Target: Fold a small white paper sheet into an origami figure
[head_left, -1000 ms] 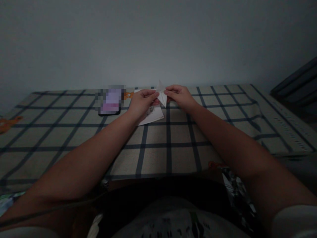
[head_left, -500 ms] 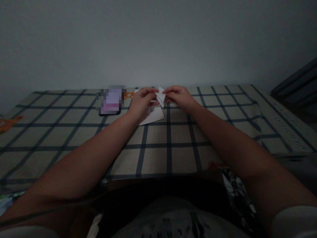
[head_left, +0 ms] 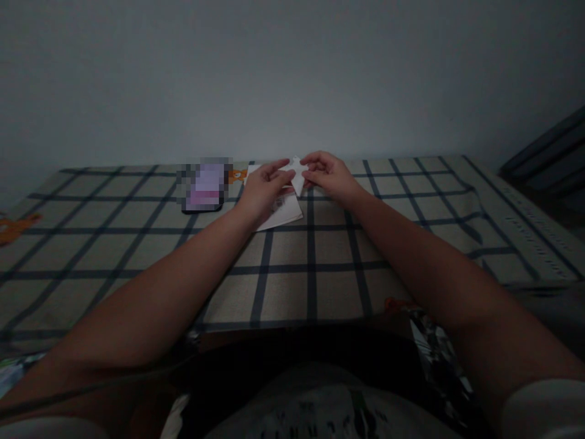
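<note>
Dim plaid surface | pinching folded white paper between left hand and right hand | sits smack midway, no closer to either, long axis kinda bodyward

You hold a small folded paper in the fingertips of your left hand and right hand. Below and left of that grip, a larger sheet lies partly hidden by your left hand; farther left, a blurred phone rests on the checked tablecloth.
</note>
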`<state>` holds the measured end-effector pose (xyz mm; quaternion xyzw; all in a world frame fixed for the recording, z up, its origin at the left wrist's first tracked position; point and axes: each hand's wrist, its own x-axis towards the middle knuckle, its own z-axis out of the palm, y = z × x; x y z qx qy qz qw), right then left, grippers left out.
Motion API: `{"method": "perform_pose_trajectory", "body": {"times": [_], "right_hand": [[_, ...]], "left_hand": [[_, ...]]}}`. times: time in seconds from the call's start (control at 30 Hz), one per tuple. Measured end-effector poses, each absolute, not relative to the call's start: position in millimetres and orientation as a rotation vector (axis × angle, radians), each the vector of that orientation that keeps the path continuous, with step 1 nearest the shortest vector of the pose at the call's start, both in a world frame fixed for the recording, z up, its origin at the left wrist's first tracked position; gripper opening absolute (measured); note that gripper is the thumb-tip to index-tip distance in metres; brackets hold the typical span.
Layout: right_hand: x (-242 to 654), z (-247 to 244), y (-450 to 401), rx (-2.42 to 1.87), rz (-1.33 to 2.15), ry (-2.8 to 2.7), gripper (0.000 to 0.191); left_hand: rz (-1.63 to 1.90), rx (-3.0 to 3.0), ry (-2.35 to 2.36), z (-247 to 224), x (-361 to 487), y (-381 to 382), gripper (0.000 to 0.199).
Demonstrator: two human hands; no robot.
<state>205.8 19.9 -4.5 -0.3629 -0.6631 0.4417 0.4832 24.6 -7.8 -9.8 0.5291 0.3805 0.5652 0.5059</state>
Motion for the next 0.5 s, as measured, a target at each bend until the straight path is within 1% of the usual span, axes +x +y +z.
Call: {"method": "perform_pose_trajectory", "body": {"times": [0.07, 0.13, 0.27, 0.37, 0.5], "right_hand": [[206.2, -4.9, 20.4, -0.864, 1.072, -1.624, 0.025], [206.0, -5.0, 19.7, -0.853, 1.102, -1.601, 0.029], [203.9, -4.7, 16.2, -0.912, 1.285, -1.571, 0.015], [203.2, -3.8, 14.3, -0.941, 1.336, -1.604, 0.023], [205.2, -2.8, 14.7, -0.933, 1.267, -1.68, 0.023]], "left_hand": [[1.31, 1.284, 0.934, -9.8, 24.5, -7.5, 0.028], [1.312, 1.296, 0.95, -9.4, 24.0, -7.2, 0.031], [1.387, 1.35, 0.989, -6.8, 22.1, -7.5, 0.035], [1.426, 1.403, 1.017, -5.3, 22.0, -8.8, 0.036], [1.4, 1.367, 0.99, -6.0, 23.7, -10.7, 0.033]]}}
